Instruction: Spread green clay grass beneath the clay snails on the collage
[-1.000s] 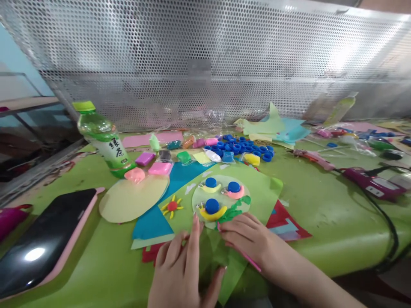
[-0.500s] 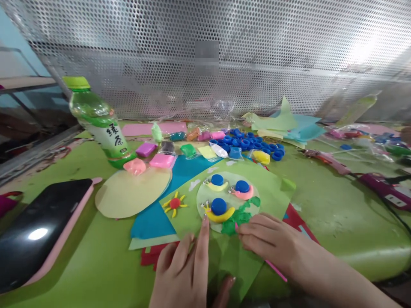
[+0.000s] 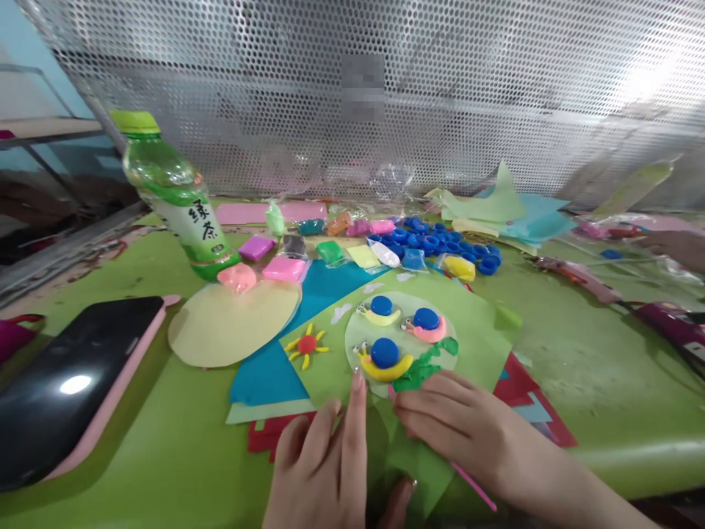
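Observation:
My right hand (image 3: pixel 460 422) is closed around a thin pink stick (image 3: pixel 474 487), whose tip meets the lower edge of the green clay (image 3: pixel 421 369). My left hand (image 3: pixel 324 463) rests on the light green paper (image 3: pixel 485 316), index finger stretched out just below the yellow clay snail (image 3: pixel 399 367), thumb apart and the other fingers partly bent. On a pale round paper (image 3: pixel 358 345) are this snail, a pink snail (image 3: pixel 435 332) and a pale yellow snail (image 3: pixel 385 318), each with a blue bottle cap as shell. A red and yellow clay sun (image 3: pixel 307 344) lies left of them.
A green tea bottle (image 3: pixel 184 213), a phone (image 3: pixel 71 375) and a cream paper oval (image 3: pixel 231 327) are at the left. Several clay packets (image 3: pixel 283 269) and blue caps (image 3: pixel 440 244) lie behind the paper. Another person's hand (image 3: pixel 680 248) shows at far right, beyond a pink-handled tool (image 3: pixel 578 279).
My right hand and the stick tip have moved left along the green clay's lower edge. My left hand stays near the yellow snail. Another person's hand has appeared at far right. The view has shifted slightly.

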The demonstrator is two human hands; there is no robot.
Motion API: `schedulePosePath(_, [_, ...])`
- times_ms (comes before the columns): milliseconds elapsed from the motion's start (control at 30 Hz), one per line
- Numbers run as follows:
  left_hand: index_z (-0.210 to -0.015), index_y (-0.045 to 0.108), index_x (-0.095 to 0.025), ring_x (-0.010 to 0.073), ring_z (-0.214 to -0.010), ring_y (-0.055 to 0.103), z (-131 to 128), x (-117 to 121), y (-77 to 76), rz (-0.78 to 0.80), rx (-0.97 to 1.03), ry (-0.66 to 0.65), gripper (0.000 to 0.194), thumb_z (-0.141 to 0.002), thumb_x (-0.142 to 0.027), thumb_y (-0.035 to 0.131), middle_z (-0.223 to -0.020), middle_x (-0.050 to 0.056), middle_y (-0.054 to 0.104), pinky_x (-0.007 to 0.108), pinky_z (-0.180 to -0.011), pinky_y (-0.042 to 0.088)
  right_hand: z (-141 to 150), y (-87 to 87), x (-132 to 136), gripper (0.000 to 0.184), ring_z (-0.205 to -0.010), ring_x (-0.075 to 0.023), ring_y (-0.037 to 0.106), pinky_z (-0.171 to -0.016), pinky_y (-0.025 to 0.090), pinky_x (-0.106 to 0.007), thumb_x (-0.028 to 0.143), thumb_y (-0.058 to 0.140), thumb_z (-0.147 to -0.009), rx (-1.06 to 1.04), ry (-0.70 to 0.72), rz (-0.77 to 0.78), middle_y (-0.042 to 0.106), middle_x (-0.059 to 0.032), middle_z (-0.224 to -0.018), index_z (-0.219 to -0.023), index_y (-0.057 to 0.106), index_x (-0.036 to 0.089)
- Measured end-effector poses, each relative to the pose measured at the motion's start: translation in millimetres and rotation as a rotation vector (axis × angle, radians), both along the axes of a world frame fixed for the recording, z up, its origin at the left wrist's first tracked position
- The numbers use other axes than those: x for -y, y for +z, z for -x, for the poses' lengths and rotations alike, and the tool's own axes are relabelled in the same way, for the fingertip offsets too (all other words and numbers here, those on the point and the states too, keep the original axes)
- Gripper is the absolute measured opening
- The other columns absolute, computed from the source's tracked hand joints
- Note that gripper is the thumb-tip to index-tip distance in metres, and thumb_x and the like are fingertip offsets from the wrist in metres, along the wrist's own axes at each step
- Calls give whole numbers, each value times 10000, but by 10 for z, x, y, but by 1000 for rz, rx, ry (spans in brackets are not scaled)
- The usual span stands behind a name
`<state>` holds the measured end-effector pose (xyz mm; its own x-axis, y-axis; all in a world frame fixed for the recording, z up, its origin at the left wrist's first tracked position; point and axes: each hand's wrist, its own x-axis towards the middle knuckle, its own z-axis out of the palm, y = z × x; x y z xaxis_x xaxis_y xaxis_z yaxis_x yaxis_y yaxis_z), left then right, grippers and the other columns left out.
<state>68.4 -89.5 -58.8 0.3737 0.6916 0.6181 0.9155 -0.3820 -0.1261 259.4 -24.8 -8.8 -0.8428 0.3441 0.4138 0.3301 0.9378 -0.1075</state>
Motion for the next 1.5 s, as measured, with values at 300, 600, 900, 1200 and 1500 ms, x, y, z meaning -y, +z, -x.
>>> schedulePosePath(300, [-1227,465,-15,201,-898,528,17,15,6,33,23,-9,704,-759,-538,509,-1055,114,652,329,-761,340,29,49,30,429,-773,-186,593,-685,506,-328,163,224,-974,78,-59,41,668,-84,-882,-859,636,121])
schedulePosePath(600, [-1292,396,-11,201,-905,542,19,32,-6,70,28,10,785,-759,-578,505,-1036,113,656,327,-777,346,-12,106,34,472,-769,-176,619,-701,525,-323,155,191,-974,66,-49,41,682,-92,-885,-856,646,121])
schedulePosePath(900, [-1280,414,-10,205,-928,527,3,37,-27,60,7,23,774,-757,-575,499,-1040,109,660,342,-782,337,-99,98,17,346,-821,-146,639,-756,527,-262,203,308,-975,-112,-61,16,703,-49,-952,-925,644,140])
schedulePosePath(1200, [-1290,379,27,209,-932,522,-13,38,-35,27,13,29,794,-773,-567,472,-1039,127,661,362,-772,345,-117,-112,78,319,-980,-147,602,-920,473,-262,184,309,-973,-181,-66,59,678,-65,-1020,-995,622,126])
schedulePosePath(1500, [-1321,350,-23,209,-924,529,-134,38,-51,-8,174,67,607,-875,-434,312,-1124,88,641,406,-757,349,-123,-148,108,269,-1095,-139,550,-979,436,-267,200,330,-967,-87,-71,137,651,-91,-1073,-1045,577,128])
